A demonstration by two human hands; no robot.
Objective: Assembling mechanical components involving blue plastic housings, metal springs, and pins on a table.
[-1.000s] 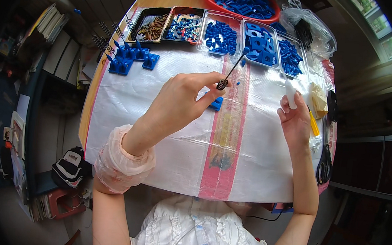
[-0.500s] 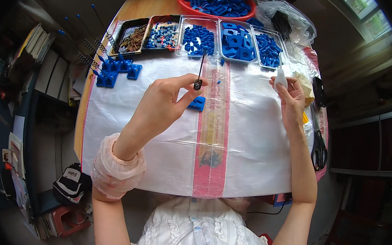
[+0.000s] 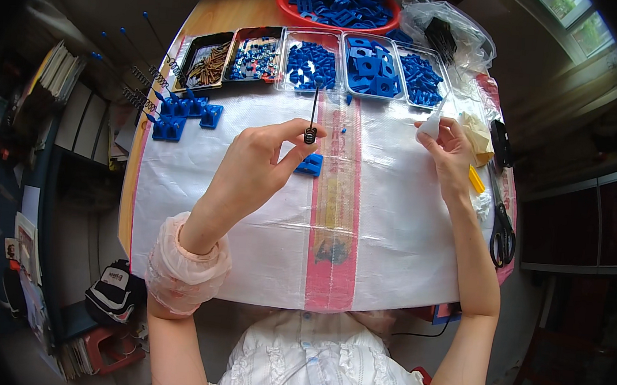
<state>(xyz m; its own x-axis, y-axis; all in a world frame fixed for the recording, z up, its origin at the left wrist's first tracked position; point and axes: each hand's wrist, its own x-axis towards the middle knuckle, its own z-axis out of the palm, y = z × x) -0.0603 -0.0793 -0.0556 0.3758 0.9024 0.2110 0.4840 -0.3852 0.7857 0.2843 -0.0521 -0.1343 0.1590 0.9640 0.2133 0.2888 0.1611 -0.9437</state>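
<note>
My left hand (image 3: 264, 156), over the middle of the table, pinches a black coil spring (image 3: 310, 135) between thumb and fingertips. A thin dark rod with a blue tip stands up from the spring. Just beyond those fingertips, a small blue plastic base (image 3: 310, 165) lies on the white sheet (image 3: 244, 260). Off to the right, my right hand (image 3: 448, 150) is closed around a small white squeeze bottle (image 3: 429, 127), its thin pointed nozzle tilted up and to the right. At the far left stand several blue bases (image 3: 171, 125) with springs and blue-tipped rods.
Along the back sit trays of screws (image 3: 209, 66), small mixed parts (image 3: 255, 59), blue tips (image 3: 311, 64), blue plates (image 3: 372, 66) and small blue pieces (image 3: 421, 78). Behind them is a red basin (image 3: 285, 3) of blue parts. Black scissors (image 3: 501, 239) lie at the right edge.
My right hand has shifted slightly left, and the squeeze bottle has tipped so its nozzle leans right. My left hand stays nearly still with the spring.
</note>
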